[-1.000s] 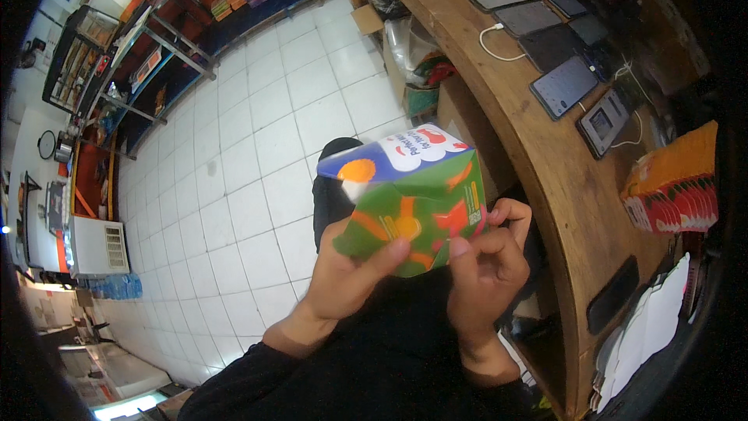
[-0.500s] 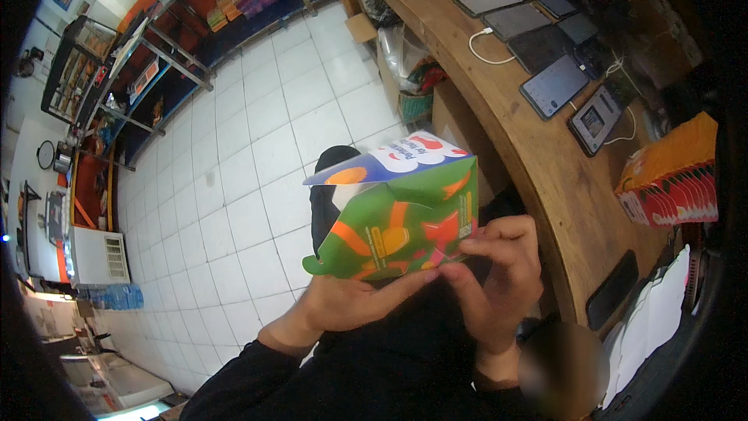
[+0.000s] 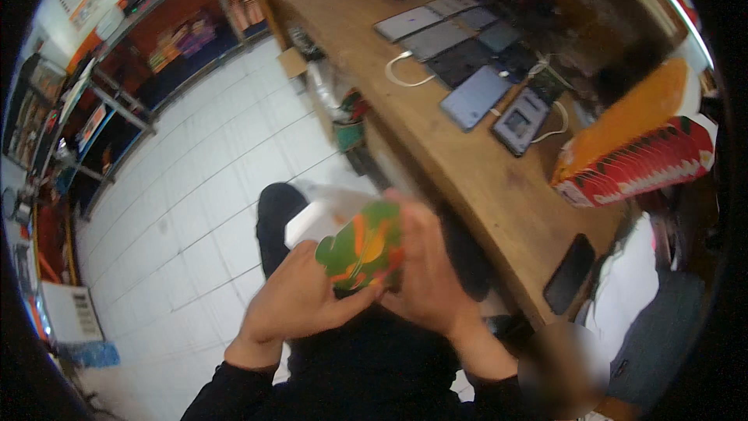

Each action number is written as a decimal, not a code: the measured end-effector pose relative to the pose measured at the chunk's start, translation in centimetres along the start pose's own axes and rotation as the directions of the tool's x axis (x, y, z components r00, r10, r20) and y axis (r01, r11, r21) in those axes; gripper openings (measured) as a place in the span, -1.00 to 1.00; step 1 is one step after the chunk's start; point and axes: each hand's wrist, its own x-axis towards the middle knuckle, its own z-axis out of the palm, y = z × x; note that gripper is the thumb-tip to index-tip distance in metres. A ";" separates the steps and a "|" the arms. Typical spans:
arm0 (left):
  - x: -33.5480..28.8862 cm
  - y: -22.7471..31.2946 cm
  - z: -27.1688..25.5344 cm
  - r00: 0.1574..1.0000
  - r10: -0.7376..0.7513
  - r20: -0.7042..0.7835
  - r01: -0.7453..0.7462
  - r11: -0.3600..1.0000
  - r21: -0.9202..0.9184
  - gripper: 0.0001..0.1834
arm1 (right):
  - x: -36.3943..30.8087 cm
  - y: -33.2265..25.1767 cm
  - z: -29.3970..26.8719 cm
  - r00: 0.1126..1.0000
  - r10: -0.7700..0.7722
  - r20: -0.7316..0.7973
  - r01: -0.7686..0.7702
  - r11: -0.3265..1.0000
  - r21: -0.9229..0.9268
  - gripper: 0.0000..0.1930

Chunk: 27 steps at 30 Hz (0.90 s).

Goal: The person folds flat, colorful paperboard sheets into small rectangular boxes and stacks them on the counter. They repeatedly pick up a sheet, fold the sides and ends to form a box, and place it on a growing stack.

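Over my lap I hold a small printed cardboard carton (image 3: 362, 245), green with orange and yellow shapes. Its pale inside shows at the far left side. My left hand (image 3: 300, 292) grips the near left edge, thumb pressed along the bottom. On the right side, my right hand (image 3: 425, 273) lies along the carton's wall with its fingers close together, blurred by motion. The fingers behind the carton are hidden.
A wooden table (image 3: 425, 140) curves along my right. Several phones, including a lit one (image 3: 475, 97), lie there with a white cable (image 3: 407, 70). Nearer are a dark phone (image 3: 569, 273) and a stack of red and orange cartons (image 3: 639, 160). White floor tiles (image 3: 187, 218) lie left.
My right hand has moved from pinching the carton's lower corner to lying along its right side. The carton has turned, its blue flap is out of sight, and the view has shifted rightward.
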 end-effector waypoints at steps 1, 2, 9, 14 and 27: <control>0.1 0.5 -0.1 0.998 -0.027 0.049 0.021 0.994 0.111 -0.60 | 0.0 0.1 -0.1 1.000 0.018 0.017 -0.018 0.999 -0.041 0.40; 0.2 1.0 -0.2 0.994 -0.038 0.101 0.016 0.977 0.214 -0.57 | 0.0 0.3 -0.3 1.000 0.001 -0.010 -0.002 0.995 -0.101 0.40; -2.8 3.8 -3.5 0.761 0.486 -0.430 -0.451 0.872 0.190 -0.42 | -1.2 -2.9 -16.2 0.946 0.148 -0.289 -0.188 0.975 -0.115 0.39; -2.8 1.4 -3.9 0.920 0.355 -0.169 -0.336 0.933 0.130 -0.45 | 1.4 -5.6 -33.7 0.646 -0.103 -0.756 -0.168 0.948 -0.272 0.01; 5.0 7.2 -1.7 0.703 0.706 0.086 -0.699 0.708 -0.104 -0.55 | -0.5 0.3 -43.2 0.861 0.235 -0.451 -0.260 0.966 0.008 0.28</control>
